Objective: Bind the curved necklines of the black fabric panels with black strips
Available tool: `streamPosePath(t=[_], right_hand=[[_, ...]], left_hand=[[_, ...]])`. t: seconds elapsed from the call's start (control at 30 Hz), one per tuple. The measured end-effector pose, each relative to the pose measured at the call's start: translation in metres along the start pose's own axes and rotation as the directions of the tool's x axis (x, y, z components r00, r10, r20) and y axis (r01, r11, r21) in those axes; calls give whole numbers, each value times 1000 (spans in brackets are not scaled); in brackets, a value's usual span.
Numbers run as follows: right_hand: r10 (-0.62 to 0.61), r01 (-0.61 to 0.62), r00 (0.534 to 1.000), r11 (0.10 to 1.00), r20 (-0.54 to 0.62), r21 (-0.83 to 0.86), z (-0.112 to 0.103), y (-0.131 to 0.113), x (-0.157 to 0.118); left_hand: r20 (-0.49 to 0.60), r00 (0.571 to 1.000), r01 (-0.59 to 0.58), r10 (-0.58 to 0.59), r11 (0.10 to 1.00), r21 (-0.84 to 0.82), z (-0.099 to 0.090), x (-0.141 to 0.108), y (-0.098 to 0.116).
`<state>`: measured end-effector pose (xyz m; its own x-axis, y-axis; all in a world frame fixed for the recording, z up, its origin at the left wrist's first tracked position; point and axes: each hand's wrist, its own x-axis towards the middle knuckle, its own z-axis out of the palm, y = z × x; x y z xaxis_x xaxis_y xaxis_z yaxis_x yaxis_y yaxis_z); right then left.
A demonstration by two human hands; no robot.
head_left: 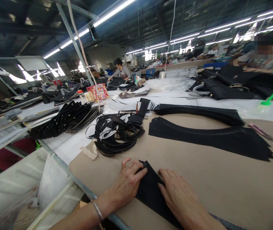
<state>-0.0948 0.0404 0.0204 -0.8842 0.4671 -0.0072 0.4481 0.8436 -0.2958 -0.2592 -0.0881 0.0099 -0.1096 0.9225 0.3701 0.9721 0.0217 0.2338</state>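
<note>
Left hand [127, 179]: thumb and fingers bent on the upper edge of a black panel [152, 191]. Right hand [178, 191]: laid along its right edge. Panel: flat on the tan mat [222, 182], near the strap coil [117, 134].

A matte black panel [152, 190] of leather-like material lies flat on the beige-topped counter [222, 179], slanting from its jagged far end toward the bottom edge of the view. The left hand's fingers [143, 171] touch it near that end, and the right hand [180, 195] rests along its right side, partly covering it. Beyond it lie a tangled coil of narrow black strips [117, 143] and, to the right, a wide black panel with a curved upper edge [210, 137].
</note>
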Motion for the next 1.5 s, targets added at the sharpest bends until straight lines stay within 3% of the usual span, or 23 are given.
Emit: streamPosePath(t=[0.17,0.33,0.53,0.97,1.27,1.5], right_hand=[[64,-71,995,992,70,103,-12,0,-5],[81,-87,996,983,42,159,-18,3,-13],[87,-93,996,971,38,221,-22,14,-27],[2,4,1000,953,-19,303,-17,24,-36],[-63,69,998,961,-30,266,-13,29,-42],[-88,91,996,952,-22,291,-11,35,-51]], left_hand=[[-58,997,49,-55,995,-91,-3,16,17],[109,991,-63,77,990,-125,2,34,40],[189,969,-134,160,980,-144,10,44,39],[183,974,-96,135,973,-208,13,34,38],[229,964,-78,137,965,-252,5,29,40],[246,960,-89,137,977,-195,3,22,47]])
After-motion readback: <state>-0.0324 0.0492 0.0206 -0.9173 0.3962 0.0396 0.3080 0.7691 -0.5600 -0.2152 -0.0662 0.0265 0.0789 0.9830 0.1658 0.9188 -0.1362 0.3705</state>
